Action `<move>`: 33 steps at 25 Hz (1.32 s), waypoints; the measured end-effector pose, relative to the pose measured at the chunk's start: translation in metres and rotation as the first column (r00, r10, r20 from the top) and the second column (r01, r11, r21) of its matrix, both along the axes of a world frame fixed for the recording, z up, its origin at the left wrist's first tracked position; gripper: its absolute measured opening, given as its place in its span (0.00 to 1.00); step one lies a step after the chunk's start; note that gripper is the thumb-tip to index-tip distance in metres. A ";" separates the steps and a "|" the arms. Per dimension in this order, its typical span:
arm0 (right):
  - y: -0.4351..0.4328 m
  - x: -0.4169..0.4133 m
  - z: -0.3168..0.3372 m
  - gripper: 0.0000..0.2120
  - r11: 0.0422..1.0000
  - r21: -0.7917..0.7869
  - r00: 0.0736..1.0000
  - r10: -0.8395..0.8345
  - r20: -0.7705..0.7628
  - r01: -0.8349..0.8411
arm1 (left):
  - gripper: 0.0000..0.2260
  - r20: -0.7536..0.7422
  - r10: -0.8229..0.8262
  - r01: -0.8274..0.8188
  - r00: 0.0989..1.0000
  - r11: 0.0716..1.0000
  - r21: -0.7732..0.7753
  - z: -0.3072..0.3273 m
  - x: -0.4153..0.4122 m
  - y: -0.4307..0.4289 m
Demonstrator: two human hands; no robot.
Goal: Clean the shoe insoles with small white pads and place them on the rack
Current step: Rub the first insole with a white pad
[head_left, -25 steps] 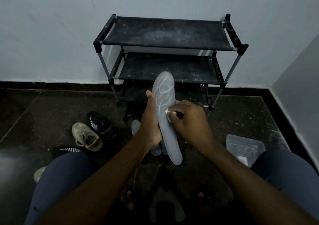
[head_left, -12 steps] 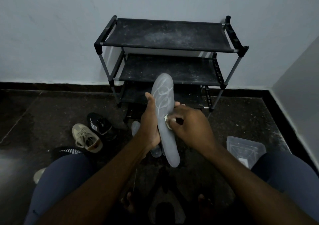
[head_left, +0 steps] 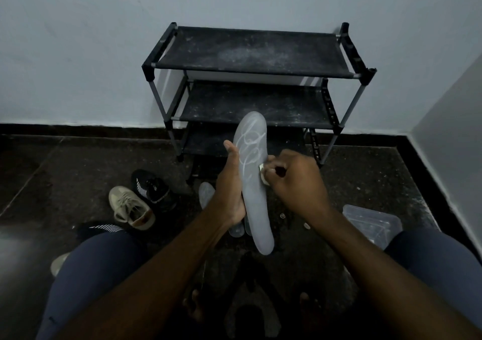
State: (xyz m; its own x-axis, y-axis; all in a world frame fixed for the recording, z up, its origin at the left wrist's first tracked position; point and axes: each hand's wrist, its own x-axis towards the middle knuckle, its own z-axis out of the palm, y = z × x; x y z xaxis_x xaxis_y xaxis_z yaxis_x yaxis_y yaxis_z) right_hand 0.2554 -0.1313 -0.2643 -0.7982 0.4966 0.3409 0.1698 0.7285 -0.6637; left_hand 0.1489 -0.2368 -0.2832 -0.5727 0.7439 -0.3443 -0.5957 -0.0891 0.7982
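Insole (head_left: pixel 255 209) in left hand (head_left: pixel 229 191), right hand (head_left: pixel 296 180) pinching pad (head_left: pixel 261 169), plastic tub (head_left: pixel 373 222)

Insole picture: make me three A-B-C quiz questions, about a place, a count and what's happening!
1. Where is the clear container? A) on a shoe B) on the floor C) on the wall
2. Shelves on the black rack? A) three B) one C) six
3. The right hand is: A) resting open B) tying laces C) pinching a white pad
B: it lies beside the right leg. A: three tiers show. C: fingers press the pad against the insole.
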 end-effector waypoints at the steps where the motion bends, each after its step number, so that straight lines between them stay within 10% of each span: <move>1: 0.000 -0.002 0.003 0.06 1.000 -0.004 1.000 -0.009 -0.013 0.009 | 0.42 -0.007 0.016 -0.016 1.000 1.000 -0.011 0.000 0.002 0.002; 33: -0.022 0.005 0.008 0.05 0.982 -0.112 0.984 0.143 -0.105 -0.154 | 0.41 0.027 -0.005 0.005 1.000 1.000 0.005 0.003 0.006 0.000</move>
